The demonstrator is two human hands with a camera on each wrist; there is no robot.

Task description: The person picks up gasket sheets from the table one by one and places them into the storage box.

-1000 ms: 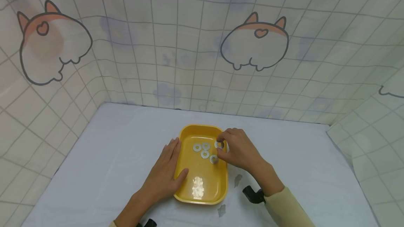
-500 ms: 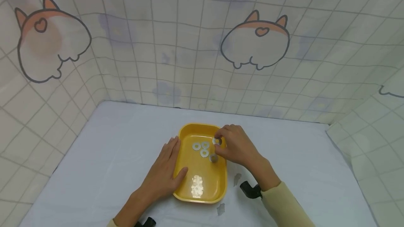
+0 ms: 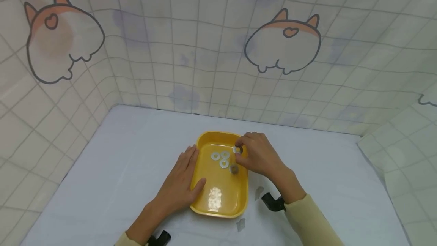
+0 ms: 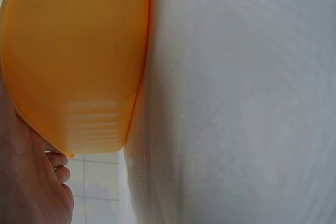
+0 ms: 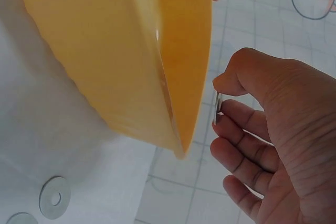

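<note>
In the head view my right hand (image 3: 261, 155) pinches a flat metal washer (image 3: 237, 149) between thumb and fingertips, over the right side of a yellow tray (image 3: 218, 200). The right wrist view shows this washer (image 5: 218, 107) edge-on, raised above the tray's rim. Several washers (image 3: 224, 163) lie flat in the tray; one greyer washer (image 3: 233, 169) sits nearest the pinching hand. Along the tray's left rim rests my left hand (image 3: 179, 181), fingers extended together and thumb over the edge. From the left wrist view, the palm is against the tray's outer wall (image 4: 79, 51).
Beside the tray, two washers (image 5: 54, 198) lie on the white table cover (image 5: 105, 182), seen only in the right wrist view. Grey patches (image 3: 241, 224) mark the cover near the tray's lower right. A patterned curtain (image 3: 211, 48) encloses the table's back and sides.
The head view has shifted slightly. My right hand still pinches the washer over the tray's right side, and the left hand stays on the left rim.
</note>
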